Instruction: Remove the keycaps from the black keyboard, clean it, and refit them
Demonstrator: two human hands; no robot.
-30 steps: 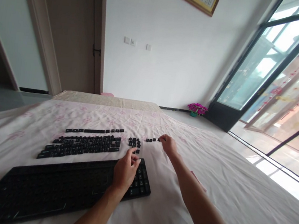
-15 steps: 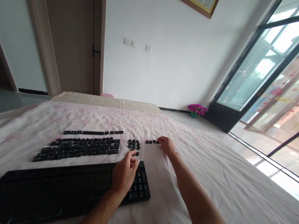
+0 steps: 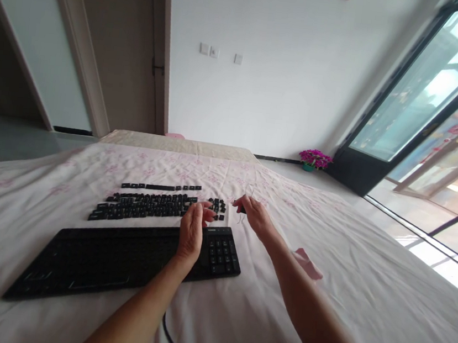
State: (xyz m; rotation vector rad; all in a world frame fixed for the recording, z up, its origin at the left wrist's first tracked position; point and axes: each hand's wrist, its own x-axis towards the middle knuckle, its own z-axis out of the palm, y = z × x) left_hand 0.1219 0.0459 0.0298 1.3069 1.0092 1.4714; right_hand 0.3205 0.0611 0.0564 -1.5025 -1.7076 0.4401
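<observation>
A black keyboard lies on the pink-flowered white cloth, most of its key sockets bare. Behind it, loose black keycaps are laid out in rows, with a thin top row and a small cluster to the right. My left hand rests on the keyboard's far edge beside the number pad, its fingers loosely apart, with nothing seen in it. My right hand hovers just right of the cluster, pinching a thin wire tool with a small dark keycap at the fingertips.
A pink scrap lies on the cloth under my right forearm. The keyboard's cable runs toward me. Beyond the table are a wooden door, a pot of purple flowers on the floor and tall glass doors at the right.
The view has dropped and shifted. My right hand has drawn back left from the short row of keycaps toward the cluster, the wire tool now showing. My left hand has slid to the keyboard's far edge.
</observation>
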